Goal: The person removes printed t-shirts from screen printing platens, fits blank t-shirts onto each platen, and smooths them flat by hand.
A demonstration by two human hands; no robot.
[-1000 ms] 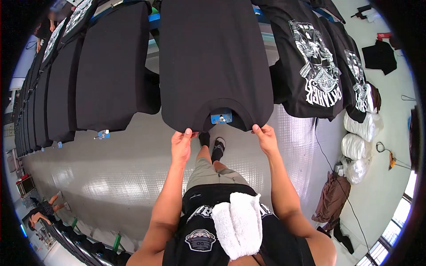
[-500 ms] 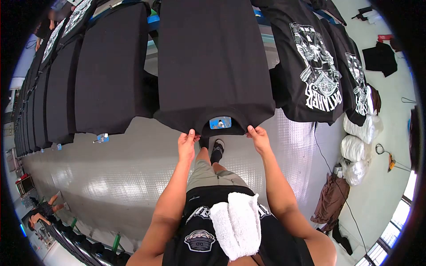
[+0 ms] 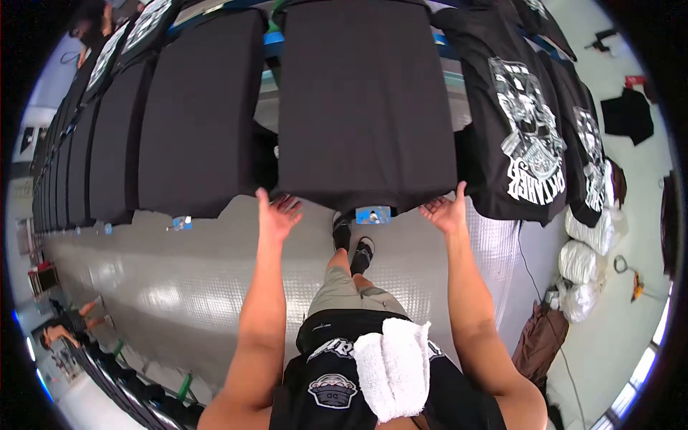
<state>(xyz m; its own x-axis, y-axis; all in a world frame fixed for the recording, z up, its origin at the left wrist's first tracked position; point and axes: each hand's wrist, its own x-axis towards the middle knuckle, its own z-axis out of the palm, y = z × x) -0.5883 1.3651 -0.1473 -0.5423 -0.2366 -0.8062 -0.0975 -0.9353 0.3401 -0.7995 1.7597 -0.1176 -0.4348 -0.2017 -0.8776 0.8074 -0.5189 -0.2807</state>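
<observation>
Left hand (image 3: 279, 215) and right hand (image 3: 446, 213), fingers spread, are right at the near corners of the centre black shirt (image 3: 365, 107), where even, matched tension should keep the cloth smooth!

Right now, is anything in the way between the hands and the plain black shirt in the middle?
Nothing visible. The left hand and right hand are at the near corners of the black shirt. A blue piece shows between them, blocking neither.
</observation>
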